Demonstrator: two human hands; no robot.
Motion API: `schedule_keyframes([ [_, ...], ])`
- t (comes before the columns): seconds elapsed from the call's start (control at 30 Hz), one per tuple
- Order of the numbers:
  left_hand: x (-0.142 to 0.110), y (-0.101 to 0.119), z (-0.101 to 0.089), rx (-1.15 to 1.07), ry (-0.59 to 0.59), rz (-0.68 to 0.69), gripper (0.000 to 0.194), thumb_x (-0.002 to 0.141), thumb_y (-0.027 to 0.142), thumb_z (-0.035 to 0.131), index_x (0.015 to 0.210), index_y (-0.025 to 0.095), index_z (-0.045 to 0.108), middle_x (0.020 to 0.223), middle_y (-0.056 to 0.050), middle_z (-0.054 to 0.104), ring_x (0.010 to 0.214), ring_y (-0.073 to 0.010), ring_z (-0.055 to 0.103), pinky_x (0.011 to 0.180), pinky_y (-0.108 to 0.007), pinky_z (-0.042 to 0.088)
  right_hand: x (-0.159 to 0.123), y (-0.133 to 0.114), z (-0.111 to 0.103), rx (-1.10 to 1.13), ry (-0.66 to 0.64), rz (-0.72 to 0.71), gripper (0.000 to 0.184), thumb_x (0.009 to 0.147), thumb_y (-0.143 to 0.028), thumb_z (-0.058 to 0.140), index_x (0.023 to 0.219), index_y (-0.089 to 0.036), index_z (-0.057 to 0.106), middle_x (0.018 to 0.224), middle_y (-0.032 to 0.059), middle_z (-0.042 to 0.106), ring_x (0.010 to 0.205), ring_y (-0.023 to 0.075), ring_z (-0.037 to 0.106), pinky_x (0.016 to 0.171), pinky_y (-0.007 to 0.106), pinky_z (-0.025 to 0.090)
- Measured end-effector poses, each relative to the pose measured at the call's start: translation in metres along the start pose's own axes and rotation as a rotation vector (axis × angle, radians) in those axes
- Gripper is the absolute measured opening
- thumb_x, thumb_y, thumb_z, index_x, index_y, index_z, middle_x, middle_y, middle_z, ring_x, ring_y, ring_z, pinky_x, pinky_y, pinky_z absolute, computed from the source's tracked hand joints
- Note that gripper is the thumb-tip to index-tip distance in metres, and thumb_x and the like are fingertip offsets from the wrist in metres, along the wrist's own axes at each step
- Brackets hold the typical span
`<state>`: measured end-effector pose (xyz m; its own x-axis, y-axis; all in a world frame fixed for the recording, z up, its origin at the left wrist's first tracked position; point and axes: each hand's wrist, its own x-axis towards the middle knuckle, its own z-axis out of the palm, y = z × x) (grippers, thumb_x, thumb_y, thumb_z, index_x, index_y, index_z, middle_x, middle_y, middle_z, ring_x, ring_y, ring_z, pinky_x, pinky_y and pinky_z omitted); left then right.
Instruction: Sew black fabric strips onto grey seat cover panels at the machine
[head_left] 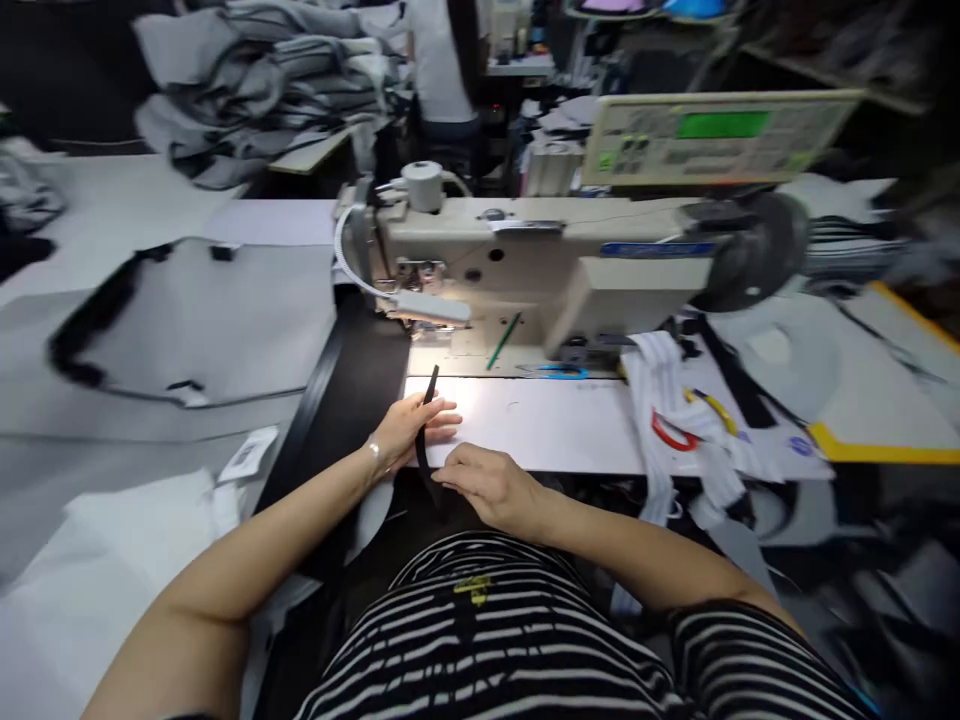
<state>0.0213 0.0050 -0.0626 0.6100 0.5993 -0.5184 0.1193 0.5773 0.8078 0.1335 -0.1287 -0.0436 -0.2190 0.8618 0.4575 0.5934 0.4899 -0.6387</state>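
A narrow black strip [422, 447] runs upright between my hands at the front edge of the sewing machine table. My left hand [412, 428] has its thumb laid over the strip, with the other fingers stretched out behind it. My right hand [489, 482] is closed, pinching the strip lower down between thumb and fingertips. Beyond them stands a cream sewing machine [525, 250], its lit needle area just behind my left hand. On the machine bed lie a green pen-like stick [503, 341] and blue-handled snips [562, 372].
White webbing [652, 390], red-handled scissors [673, 432] and a yellow-handled tool [712, 408] lie to the right. A black-edged grey panel [225, 320] rests on the left table. A control panel [720, 140] rises above the machine. Grey pieces [277, 90] are heaped behind.
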Motion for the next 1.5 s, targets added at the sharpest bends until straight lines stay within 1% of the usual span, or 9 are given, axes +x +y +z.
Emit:
schedule_keyframes([
  [0.1,0.002,0.009,-0.02,-0.004,0.135,0.065,0.033,0.068,0.021,0.073,0.095,0.009,0.058,0.09,-0.011,0.067,0.06,-0.0089,0.06,0.049,-0.017,0.046,0.021,0.009,0.014,0.222,-0.02,-0.002,0.023,0.09,-0.017,0.044,0.095,-0.014,0.066,0.082,0.006,0.058,0.073,0.0107,0.055,0.065,0.022,0.05],
  [0.2,-0.004,0.011,-0.042,0.118,0.071,0.138,0.031,0.071,0.032,0.069,0.089,0.007,0.063,0.074,-0.007,0.066,0.044,-0.0031,0.047,0.037,-0.014,0.03,0.042,0.028,0.019,0.41,0.096,0.125,0.02,0.089,-0.02,0.047,0.093,-0.019,0.066,0.082,0.0027,0.057,0.064,0.008,0.055,0.061,0.022,0.049],
  [0.33,-0.016,0.008,-0.053,0.232,-0.024,0.144,0.042,0.072,0.05,0.064,0.083,0.009,0.064,0.068,-0.004,0.064,0.043,-0.0034,0.043,0.039,-0.015,0.031,0.062,0.054,0.03,0.609,0.257,0.424,0.014,0.079,-0.027,0.061,0.089,-0.018,0.064,0.074,-0.0009,0.057,0.057,0.0076,0.056,0.058,0.023,0.047],
  [0.47,-0.02,0.009,-0.054,0.283,-0.034,0.143,0.047,0.072,0.055,0.061,0.089,0.011,0.064,0.07,-0.003,0.064,0.041,-0.0035,0.042,0.038,-0.016,0.03,0.072,0.065,0.041,0.799,0.306,0.645,0.033,0.066,-0.034,0.071,0.09,-0.016,0.057,0.061,-0.0055,0.055,0.051,0.0083,0.055,0.053,0.023,0.045],
  [0.87,-0.015,0.01,-0.056,0.44,-0.091,0.173,0.049,0.072,0.055,0.06,0.094,0.012,0.067,0.073,-0.004,0.066,0.049,-0.0066,0.049,0.048,-0.019,0.039,0.079,0.071,0.039,0.837,0.218,0.727,0.02,0.062,-0.03,0.068,0.071,-0.014,0.057,0.056,-0.0047,0.056,0.047,0.0068,0.051,0.05,0.021,0.042],
  [1.0,-0.012,0.02,-0.059,0.498,0.066,0.317,0.037,0.071,0.043,0.065,0.091,0.013,0.068,0.07,-0.002,0.065,0.066,-0.0118,0.058,0.063,-0.022,0.045,0.087,0.077,0.042,0.765,0.103,0.666,0.012,0.067,-0.024,0.06,0.067,-0.016,0.051,0.055,-0.0056,0.055,0.049,0.0075,0.053,0.053,0.021,0.042],
  [1.2,0.008,0.043,-0.075,0.498,0.06,0.326,0.034,0.063,0.038,0.073,0.077,0.01,0.063,0.066,-0.006,0.066,0.062,-0.0168,0.063,0.064,-0.031,0.051,0.103,0.094,0.05,0.451,0.1,0.511,0.004,0.079,-0.02,0.052,0.08,-0.017,0.051,0.068,-0.0002,0.06,0.061,0.0121,0.059,0.061,0.025,0.046],
  [1.37,0.053,0.07,-0.101,1.146,0.38,0.881,0.02,0.082,0.029,0.053,0.078,0.014,0.066,0.088,-0.009,0.067,0.086,-0.0184,0.06,0.083,-0.036,0.046,0.093,0.11,0.064,-0.379,-0.051,0.149,0.013,0.086,-0.011,0.044,0.084,-0.014,0.057,0.093,0.0117,0.062,0.085,0.0189,0.055,0.073,0.032,0.041],
  [1.5,0.098,0.075,-0.105,1.564,0.419,1.086,0.029,0.09,0.027,0.039,0.084,0.015,0.065,0.089,-0.011,0.064,0.089,-0.0202,0.054,0.083,-0.038,0.04,0.082,0.109,0.075,-0.58,-0.236,-0.139,0.025,0.091,-0.013,0.036,0.088,-0.015,0.06,0.097,0.0106,0.059,0.084,0.0177,0.05,0.069,0.031,0.036],
])
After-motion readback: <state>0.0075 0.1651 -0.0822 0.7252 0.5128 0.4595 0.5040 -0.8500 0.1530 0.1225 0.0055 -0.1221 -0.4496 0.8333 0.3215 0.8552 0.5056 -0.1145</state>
